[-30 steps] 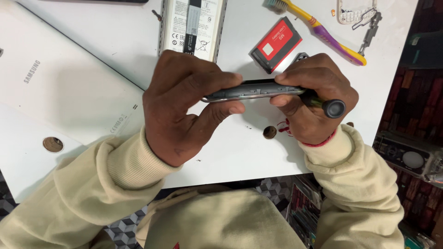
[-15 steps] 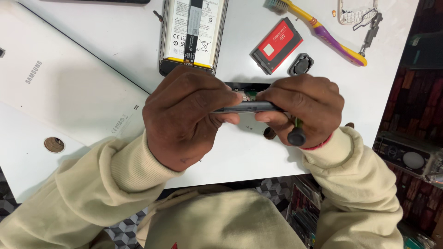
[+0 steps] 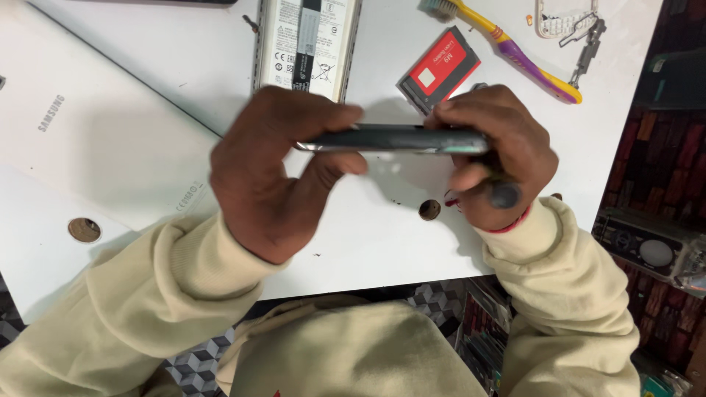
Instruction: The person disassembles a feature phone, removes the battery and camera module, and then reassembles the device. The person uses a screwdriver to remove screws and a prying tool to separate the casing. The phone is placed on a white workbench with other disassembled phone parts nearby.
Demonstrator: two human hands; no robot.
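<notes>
Both of my hands hold a thin dark phone body edge-on above the white table. My left hand pinches its left end between thumb and fingers. My right hand grips the right end and also holds a dark-handled tool against the palm. An opened phone with its battery showing lies just beyond my hands.
A red and grey card-shaped box and a yellow and purple toothbrush lie at the back right, with a metal key-like tool beside them. White tablet-like slabs cover the left. A round hole sits near my right wrist.
The phone body was lowered and tilted between my hands half a second ago, and is now back level and edge-on, slightly higher. The tool handle stays tucked in my right hand.
</notes>
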